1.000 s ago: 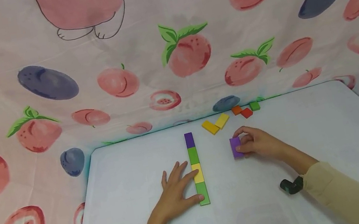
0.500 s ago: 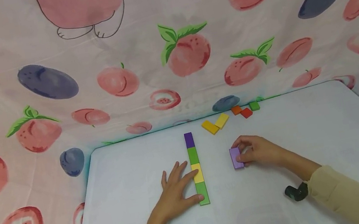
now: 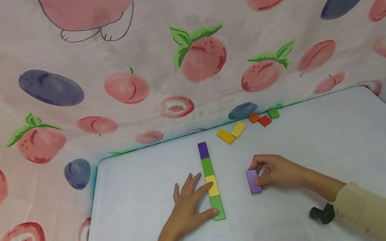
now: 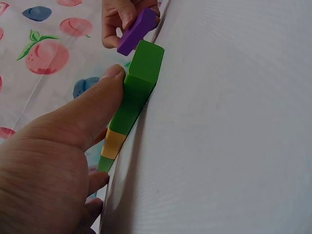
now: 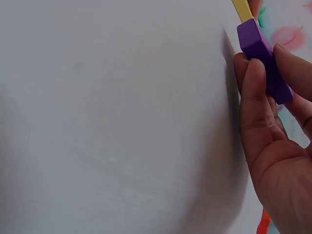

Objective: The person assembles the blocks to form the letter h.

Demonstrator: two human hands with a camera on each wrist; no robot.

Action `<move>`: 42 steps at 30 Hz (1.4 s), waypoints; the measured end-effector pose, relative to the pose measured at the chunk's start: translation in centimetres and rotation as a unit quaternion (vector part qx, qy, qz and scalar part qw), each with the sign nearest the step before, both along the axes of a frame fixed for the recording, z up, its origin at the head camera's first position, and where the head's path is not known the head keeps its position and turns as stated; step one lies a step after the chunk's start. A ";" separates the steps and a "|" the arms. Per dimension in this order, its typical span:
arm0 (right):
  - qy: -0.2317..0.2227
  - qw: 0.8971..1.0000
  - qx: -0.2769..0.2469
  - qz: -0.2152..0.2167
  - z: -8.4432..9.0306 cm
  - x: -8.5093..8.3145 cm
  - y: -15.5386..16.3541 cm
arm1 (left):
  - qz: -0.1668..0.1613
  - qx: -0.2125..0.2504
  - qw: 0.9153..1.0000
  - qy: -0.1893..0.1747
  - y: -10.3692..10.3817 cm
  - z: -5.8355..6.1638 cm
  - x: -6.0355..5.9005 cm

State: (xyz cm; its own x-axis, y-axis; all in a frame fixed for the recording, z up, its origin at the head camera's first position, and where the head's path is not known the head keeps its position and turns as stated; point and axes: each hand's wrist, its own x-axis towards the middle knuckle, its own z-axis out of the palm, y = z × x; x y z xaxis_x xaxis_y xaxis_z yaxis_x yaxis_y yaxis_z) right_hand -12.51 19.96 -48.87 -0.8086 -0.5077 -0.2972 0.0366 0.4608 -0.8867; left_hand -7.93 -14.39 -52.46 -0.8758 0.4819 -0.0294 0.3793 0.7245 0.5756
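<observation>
The purple block (image 3: 253, 181) sat on the white surface (image 3: 336, 142), just right of the row of blocks (image 3: 211, 181), pinched between the fingers and thumb of the right hand (image 3: 275, 171). The left hand (image 3: 189, 209) lay flat with its fingers straight, thumb and fingertips touching the row's left side (green, yellow, green, purple, nearest to farthest). Farther back, near the fruit-printed cloth (image 3: 128, 63), lay two yellow blocks (image 3: 232, 133) and small orange, red and green blocks (image 3: 264, 117).

left hand (image 3: 189, 209): flat, fingers spread | right hand (image 3: 277, 172): fingers curled in pinch grip, seemingly
</observation>
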 end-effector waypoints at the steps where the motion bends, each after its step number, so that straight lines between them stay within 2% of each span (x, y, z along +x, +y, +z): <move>1: -0.001 1.000 -0.003 0.002 0.0 0.1 0.0 | 0.000 -0.001 1.000 0.001 0.0 0.0 0.0; 18: 0.012 1.000 -0.013 0.025 -0.3 1.2 0.3 | 0.000 0.010 1.000 0.003 0.0 0.0 0.0; 23: 0.054 0.998 0.019 0.041 -0.2 1.3 0.4 | -0.004 0.011 1.000 0.016 0.0 0.0 0.1; 32: 0.145 0.985 0.069 0.061 -0.3 1.4 0.4 | -0.007 0.015 1.000 0.025 -0.1 -0.1 0.1; 42: 0.190 0.974 0.103 0.071 -0.3 1.6 0.4 | -0.004 0.010 1.000 0.009 0.0 0.0 0.1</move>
State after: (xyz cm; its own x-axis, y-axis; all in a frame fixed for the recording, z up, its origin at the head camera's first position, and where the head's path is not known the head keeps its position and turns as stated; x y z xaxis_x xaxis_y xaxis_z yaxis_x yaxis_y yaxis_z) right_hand -10.94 20.33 -49.15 -0.8061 -0.5836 -0.0981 -0.3527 0.6069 -0.7122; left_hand -7.85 -14.44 -52.47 -0.8719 0.4897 -0.0044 0.3957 0.7099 0.5826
